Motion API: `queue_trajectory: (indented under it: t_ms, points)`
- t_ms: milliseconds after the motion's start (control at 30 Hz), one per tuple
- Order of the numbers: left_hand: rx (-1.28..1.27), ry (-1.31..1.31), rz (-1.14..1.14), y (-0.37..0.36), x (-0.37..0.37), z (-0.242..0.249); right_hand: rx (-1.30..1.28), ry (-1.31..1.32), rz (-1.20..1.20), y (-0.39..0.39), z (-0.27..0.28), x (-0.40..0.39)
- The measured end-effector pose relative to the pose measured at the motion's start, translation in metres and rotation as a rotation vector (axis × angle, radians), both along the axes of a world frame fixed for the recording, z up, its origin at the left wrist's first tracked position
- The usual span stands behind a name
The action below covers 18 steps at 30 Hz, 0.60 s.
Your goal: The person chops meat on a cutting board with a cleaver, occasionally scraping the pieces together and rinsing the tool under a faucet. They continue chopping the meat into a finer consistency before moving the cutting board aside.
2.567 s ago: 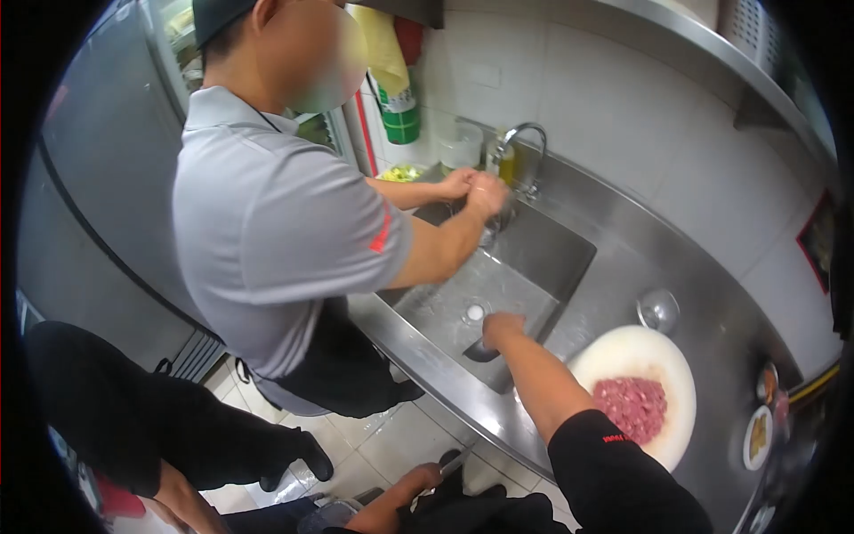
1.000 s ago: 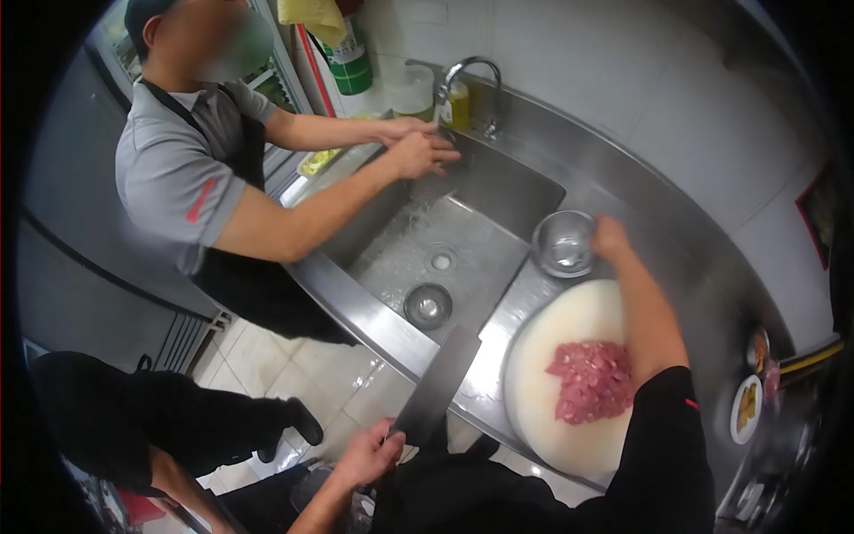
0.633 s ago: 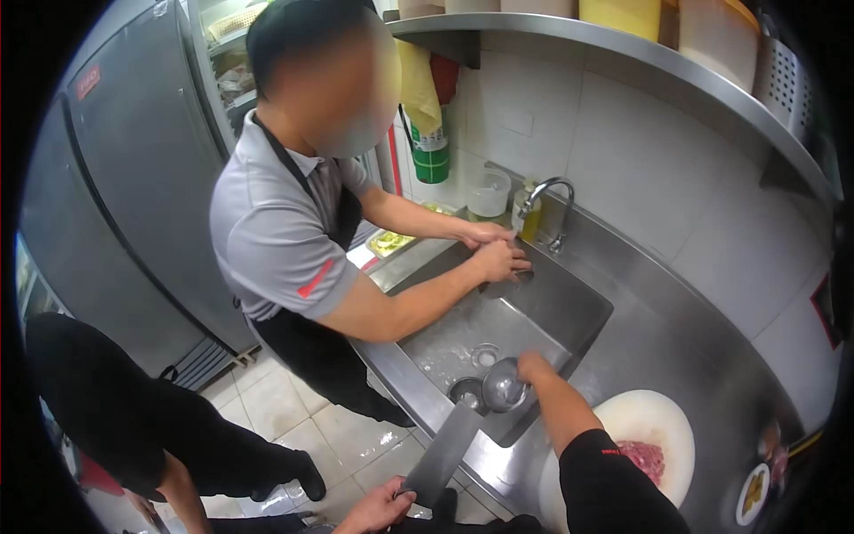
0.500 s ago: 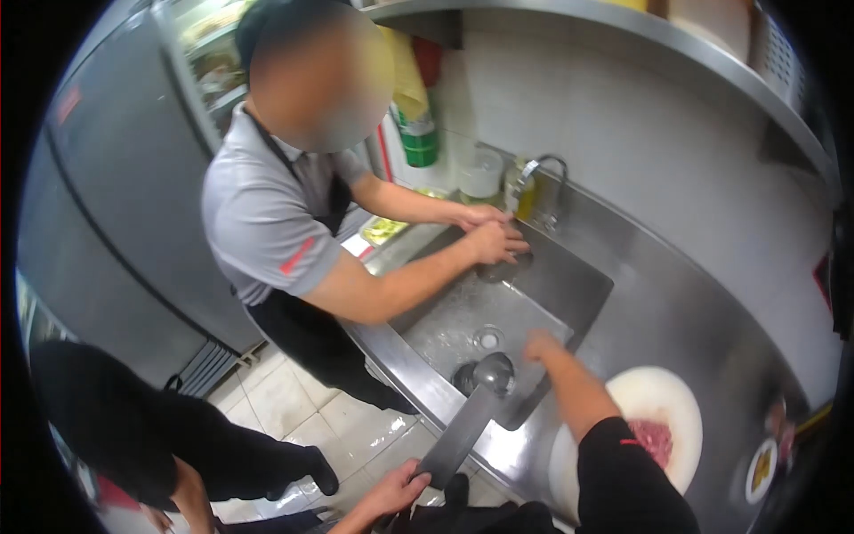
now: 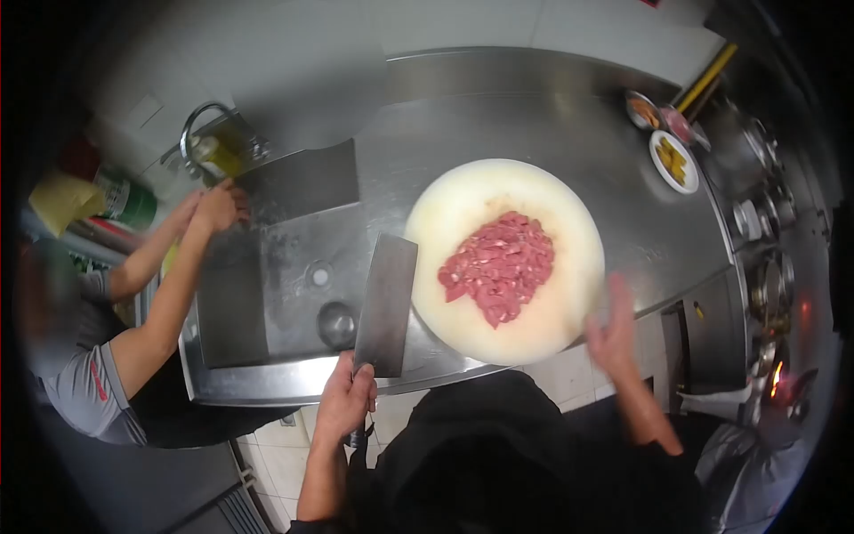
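My left hand is wrapped round the handle of a broad cleaver, whose blade points up beside the cutting board's left edge. A pile of sliced raw meat lies on the round white cutting board. At the board's lower right edge is my right hand, slightly blurred, with its fingers apart and nothing in them.
Left of the board is a metal sink holding a round metal bowl or ladle. A co-worker's hands are near the faucet. Small dishes stand at the back right, by a stove with flame.
The view has swung right, from the sink to the board. My right hand has left the sink area and is now beside the board. The cleaver stays in my left hand.
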<state>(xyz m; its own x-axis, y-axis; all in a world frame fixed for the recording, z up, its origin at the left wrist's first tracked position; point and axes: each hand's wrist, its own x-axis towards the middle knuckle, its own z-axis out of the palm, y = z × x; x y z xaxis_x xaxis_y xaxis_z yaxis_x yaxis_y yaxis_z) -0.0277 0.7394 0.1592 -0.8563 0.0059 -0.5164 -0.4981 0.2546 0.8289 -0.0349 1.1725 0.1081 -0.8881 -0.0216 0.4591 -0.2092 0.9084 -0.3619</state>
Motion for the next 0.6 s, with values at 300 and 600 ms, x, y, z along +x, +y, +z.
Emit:
queue_trajectory:
  t_ms: [300,600]
  points:
    - [-0.525,0.07,-0.307,0.02,-0.037,0.028,0.077,-0.126,-0.038,-0.057,-0.035,0.006]
    - [-0.718,0.291,-0.302,0.11,-0.047,0.016,0.362,-0.294,0.482,-0.085,0.035,-0.156]
